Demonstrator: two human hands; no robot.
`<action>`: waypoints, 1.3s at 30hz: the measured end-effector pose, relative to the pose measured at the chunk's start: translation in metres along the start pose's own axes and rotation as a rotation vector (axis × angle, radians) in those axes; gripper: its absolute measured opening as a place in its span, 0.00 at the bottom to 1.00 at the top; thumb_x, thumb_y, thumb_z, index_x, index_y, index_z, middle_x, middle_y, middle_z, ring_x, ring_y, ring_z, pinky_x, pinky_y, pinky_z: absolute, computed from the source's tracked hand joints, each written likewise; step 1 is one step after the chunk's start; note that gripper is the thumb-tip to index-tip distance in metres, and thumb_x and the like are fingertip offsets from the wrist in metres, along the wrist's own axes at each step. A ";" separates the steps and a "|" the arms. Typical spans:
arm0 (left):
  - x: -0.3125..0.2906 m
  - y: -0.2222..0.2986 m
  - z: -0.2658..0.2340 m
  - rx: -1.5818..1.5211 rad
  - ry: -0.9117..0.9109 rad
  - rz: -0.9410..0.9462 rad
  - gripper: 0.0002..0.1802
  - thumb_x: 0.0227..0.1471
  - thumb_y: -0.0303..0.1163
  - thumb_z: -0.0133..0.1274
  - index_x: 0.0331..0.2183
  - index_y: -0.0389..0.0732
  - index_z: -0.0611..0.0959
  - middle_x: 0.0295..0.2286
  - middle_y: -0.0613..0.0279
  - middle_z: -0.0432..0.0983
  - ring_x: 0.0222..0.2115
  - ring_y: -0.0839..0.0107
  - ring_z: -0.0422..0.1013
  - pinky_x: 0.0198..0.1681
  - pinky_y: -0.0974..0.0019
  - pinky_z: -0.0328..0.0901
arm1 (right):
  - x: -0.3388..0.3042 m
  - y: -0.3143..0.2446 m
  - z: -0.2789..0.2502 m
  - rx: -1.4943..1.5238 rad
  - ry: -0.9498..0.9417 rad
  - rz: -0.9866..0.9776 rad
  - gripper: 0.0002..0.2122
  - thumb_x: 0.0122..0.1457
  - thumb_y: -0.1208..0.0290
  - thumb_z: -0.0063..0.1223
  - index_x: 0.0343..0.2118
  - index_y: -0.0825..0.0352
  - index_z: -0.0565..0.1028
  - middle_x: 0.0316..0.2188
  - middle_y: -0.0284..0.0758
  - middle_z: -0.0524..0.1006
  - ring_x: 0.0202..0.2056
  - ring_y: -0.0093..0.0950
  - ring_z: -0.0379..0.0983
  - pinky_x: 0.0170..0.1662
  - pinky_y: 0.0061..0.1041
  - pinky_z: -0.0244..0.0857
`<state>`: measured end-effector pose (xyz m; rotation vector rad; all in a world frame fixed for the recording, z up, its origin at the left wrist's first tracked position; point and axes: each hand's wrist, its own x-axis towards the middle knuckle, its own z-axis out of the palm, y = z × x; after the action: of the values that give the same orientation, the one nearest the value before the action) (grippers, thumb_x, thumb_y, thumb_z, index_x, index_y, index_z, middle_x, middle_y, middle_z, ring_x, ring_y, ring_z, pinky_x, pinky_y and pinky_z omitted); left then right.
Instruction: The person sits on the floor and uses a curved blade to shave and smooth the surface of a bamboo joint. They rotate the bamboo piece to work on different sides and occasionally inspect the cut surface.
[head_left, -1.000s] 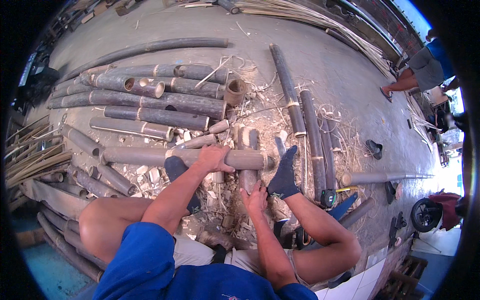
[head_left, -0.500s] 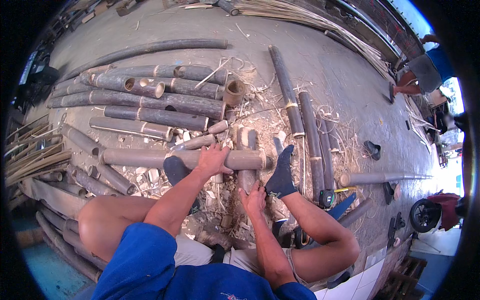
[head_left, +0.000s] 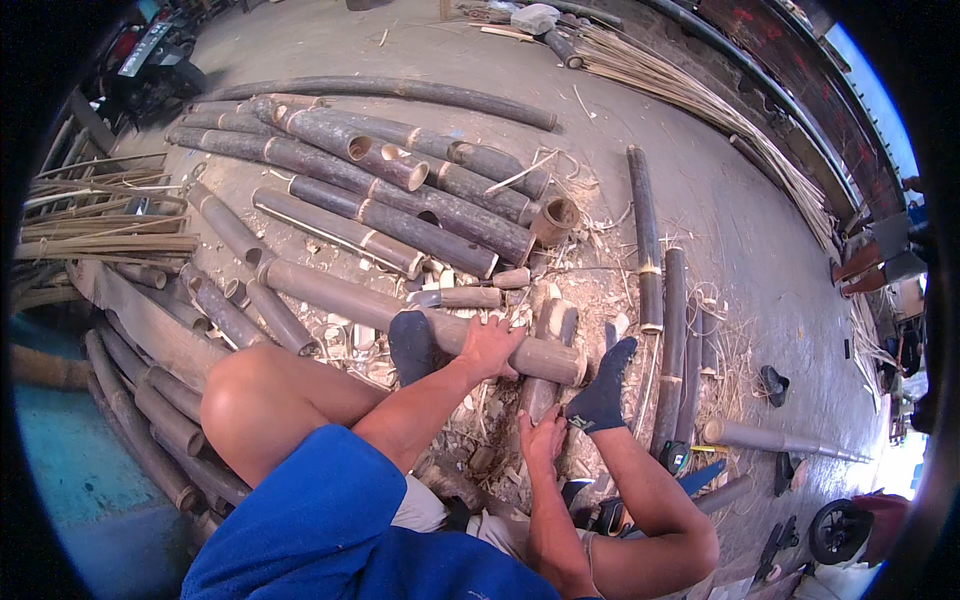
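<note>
Setting: a person sits on a concrete floor (head_left: 730, 200) strewn with chips and shavings, legs drawn up, both feet in dark socks; cut bamboo lies all around

Left hand: the left hand (head_left: 490, 345) rests palm-down across a long bamboo pole (head_left: 400, 310), fingers spread over its top near the cut end; the hand presses rather than clasps

Right hand: the right hand (head_left: 545, 435) wraps closed around a short bamboo piece (head_left: 545, 375) that runs under the long pole, crosswise to it; fingers curl about the near end

Feet: the left foot (head_left: 410, 345) sits against the long pole just beside the left hand; the right foot (head_left: 603, 390) is planted just right of the short piece

Stack: a heap of bamboo culms (head_left: 380, 185) lies beyond the pole, toward the far left of the floor; several upright-lying poles (head_left: 650, 250) sit to the right; thin split strips (head_left: 700, 95) fan along the far right edge
</note>
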<state>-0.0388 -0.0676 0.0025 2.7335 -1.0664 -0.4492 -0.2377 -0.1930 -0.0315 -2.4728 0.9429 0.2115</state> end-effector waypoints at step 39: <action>0.010 -0.001 -0.016 -0.007 -0.096 0.025 0.51 0.29 0.61 0.74 0.52 0.41 0.75 0.47 0.46 0.76 0.50 0.42 0.71 0.52 0.43 0.65 | 0.017 -0.022 0.001 0.213 -0.045 0.241 0.30 0.55 0.65 0.59 0.57 0.80 0.67 0.52 0.55 0.71 0.51 0.53 0.73 0.50 0.50 0.72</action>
<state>-0.0256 -0.0733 0.0148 2.7145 -1.1178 -0.5851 -0.2102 -0.1887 -0.0295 -2.1514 1.1797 0.2327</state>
